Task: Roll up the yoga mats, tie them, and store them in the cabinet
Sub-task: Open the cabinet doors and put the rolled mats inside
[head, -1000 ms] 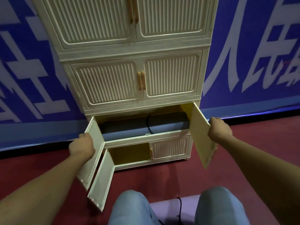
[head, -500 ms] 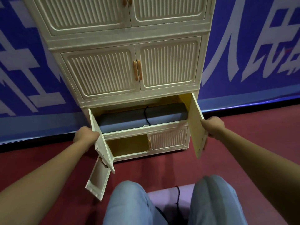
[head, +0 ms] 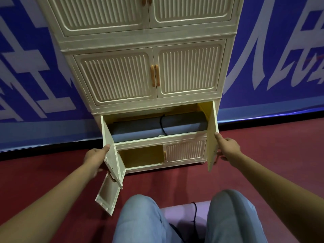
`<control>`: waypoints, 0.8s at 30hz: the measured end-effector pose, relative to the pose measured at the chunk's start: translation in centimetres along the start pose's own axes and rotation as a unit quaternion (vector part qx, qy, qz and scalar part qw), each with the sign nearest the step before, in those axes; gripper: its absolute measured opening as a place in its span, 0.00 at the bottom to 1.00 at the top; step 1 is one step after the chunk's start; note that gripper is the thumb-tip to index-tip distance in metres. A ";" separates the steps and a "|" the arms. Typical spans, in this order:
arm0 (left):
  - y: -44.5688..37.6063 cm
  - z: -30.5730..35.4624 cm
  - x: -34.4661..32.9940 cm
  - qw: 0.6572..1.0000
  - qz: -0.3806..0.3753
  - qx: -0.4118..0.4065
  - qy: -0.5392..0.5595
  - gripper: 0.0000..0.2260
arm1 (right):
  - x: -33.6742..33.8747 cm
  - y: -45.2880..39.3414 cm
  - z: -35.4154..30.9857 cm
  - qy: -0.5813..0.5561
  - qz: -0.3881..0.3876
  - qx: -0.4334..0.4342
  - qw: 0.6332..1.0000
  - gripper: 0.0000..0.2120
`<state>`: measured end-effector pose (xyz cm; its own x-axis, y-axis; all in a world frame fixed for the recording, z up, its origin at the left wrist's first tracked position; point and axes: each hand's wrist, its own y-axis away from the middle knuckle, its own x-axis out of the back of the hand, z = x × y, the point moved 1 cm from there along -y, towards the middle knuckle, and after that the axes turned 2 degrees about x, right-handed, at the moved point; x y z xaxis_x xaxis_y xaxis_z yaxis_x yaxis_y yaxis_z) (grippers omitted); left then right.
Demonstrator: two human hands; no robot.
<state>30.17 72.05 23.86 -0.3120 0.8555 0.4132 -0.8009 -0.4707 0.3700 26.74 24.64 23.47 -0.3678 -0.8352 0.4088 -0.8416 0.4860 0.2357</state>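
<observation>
A cream ribbed cabinet [head: 122, 79] stands against a blue wall. In its second compartment from the floor lies a rolled grey yoga mat [head: 140, 128], tied round with a black cord [head: 162, 123]. My left hand [head: 96, 156] holds the outer edge of that compartment's left door [head: 112, 155], thumb on its inner face. My right hand [head: 227, 148] holds the right door [head: 211, 135], thumb on its edge. Both doors stand swung out. A rolled lilac mat [head: 182, 213] with a black cord lies on the floor between my knees.
The bottom compartment's left door [head: 107, 195] hangs open over the red floor [head: 52, 172], its right door is closed. The two upper pairs of doors, with orange handles [head: 155, 75], are closed. My knees in light jeans fill the lower middle.
Both doors of the mat's compartment have swung inward from wide open to roughly straight out, with my hands staying on them. The view has tilted down and moved nearer.
</observation>
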 end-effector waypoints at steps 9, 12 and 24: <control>4.8 -0.3 -3.3 0.991 -0.023 0.019 0.127 0.16 | -1.6 1.5 -0.4 -0.025 -0.002 0.026 0.999 0.23; 5.1 0.7 -5.3 0.989 -0.035 0.016 0.141 0.18 | -3.4 1.6 -1.1 -0.030 -0.015 0.023 0.999 0.23; 1.9 10.5 -17.7 0.965 -0.205 0.012 0.166 0.28 | -16.8 -2.6 -9.6 -0.098 -0.099 0.047 0.989 0.12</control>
<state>39.60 53.72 26.00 -0.1213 0.9909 -0.0586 -0.8810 -0.0802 0.4663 38.90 39.92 24.44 -0.2529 -0.9501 0.1826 -0.9348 0.2886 0.2069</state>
